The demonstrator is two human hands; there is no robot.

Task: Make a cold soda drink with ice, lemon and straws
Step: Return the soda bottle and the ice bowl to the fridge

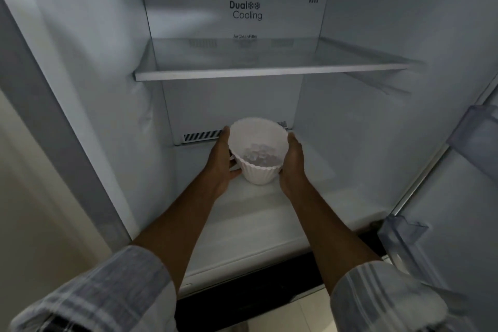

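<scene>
In the head view, I held a white ribbed bowl (258,153) between my two hands inside the open fridge (377,35). My left hand (222,159) was on the left side of the bowl, with the thumb up along the wall near the rim and the other fingers curled under the lower part. My right hand (292,162) was on the right side, the palm pressed against the wall and the fingers wrapped behind it, where I could not see them fully. So the grip was closed around the bowl from both sides, and the bowl was the only thing in it.

Inside the bowl, at the bottom, lay a small heap of ice cubes (257,156). The bowl was tilted a little toward me. Its base was just at the lower shelf (242,213) of the fridge; I could not tell whether it touched the shelf or was slightly above it.

Above the grip there was a glass shelf (269,71). Behind the grip, on the back wall, a dark vent strip (202,137) ran low, partly hidden by the bowl and my left hand. Higher on the back panel the words "Dual Cooling" (246,10) were printed. To the right of the grip, well apart, stood the open door with its clear bins (404,234). Both my forearms were bare, and the striped sleeves (107,291) were rolled up near the elbows.
</scene>
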